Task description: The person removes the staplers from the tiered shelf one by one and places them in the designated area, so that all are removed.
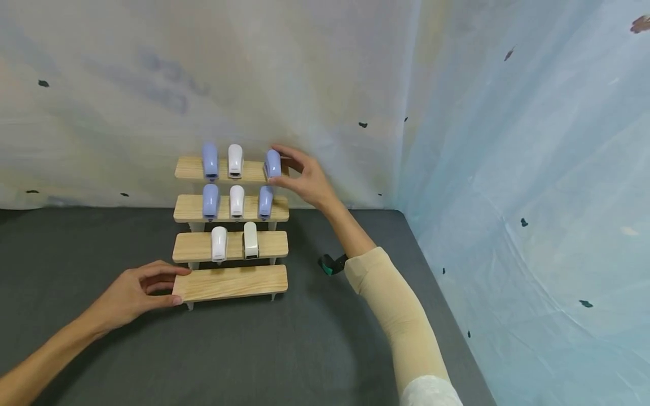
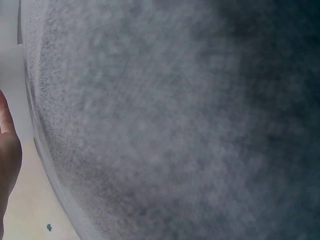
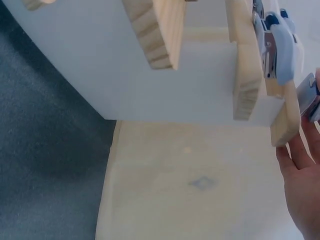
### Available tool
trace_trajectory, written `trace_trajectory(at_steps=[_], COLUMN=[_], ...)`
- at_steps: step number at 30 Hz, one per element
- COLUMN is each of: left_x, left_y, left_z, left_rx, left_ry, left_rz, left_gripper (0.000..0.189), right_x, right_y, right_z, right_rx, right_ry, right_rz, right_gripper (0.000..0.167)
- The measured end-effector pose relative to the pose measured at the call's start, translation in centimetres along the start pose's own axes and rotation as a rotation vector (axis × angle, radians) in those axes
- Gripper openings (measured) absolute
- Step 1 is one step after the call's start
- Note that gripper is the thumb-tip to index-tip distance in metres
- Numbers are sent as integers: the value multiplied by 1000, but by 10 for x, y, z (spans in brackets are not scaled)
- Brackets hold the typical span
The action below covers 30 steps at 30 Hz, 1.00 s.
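A four-step wooden rack (image 1: 231,283) stands against the back wall. Its upper three steps carry small staplers, blue, white and cream, and the lowest step is bare. My right hand (image 1: 280,167) reaches to the right end of the top step and pinches a blue stapler (image 1: 272,162) there between thumb and fingers. The right wrist view shows this stapler (image 3: 307,95) at my fingertips (image 3: 300,150), beside another blue stapler (image 3: 282,50) one step lower. My left hand (image 1: 174,285) grips the left end of the lowest step. The left wrist view shows only blurred grey table (image 2: 175,125).
The rack sits on a dark grey table (image 1: 284,349). Pale plastic sheeting (image 1: 508,169) covers the back and right walls. A small teal and black object (image 1: 329,264) lies on the table behind my right forearm. The table's right edge runs close to the sheeting.
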<state>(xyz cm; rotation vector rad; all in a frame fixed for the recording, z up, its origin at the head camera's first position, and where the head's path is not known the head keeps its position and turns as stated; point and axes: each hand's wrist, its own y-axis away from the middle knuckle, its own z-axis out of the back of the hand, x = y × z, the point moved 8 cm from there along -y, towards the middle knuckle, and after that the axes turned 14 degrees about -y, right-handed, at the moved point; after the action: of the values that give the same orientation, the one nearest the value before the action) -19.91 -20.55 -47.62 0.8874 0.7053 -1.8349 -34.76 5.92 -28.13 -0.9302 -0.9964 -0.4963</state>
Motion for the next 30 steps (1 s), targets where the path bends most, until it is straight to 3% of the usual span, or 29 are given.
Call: trace_trajectory(at_steps=[10,17,30], left_x=[0,0,-4], left_y=[2,1,1], left_z=[2,2,3], left_rx=[-5,-5,-15], left_ry=[15,-12,-54], left_rz=[-28,-19,-13], left_gripper=[50,50,49], right_x=[4,0,-18], right_y=[17,28,54], right_z=[14,27,50], right_rx=[-47,-64,-98], right_ry=[46,-10,-7], right_rz=[11,4,-126], right_gripper=[61,60,62])
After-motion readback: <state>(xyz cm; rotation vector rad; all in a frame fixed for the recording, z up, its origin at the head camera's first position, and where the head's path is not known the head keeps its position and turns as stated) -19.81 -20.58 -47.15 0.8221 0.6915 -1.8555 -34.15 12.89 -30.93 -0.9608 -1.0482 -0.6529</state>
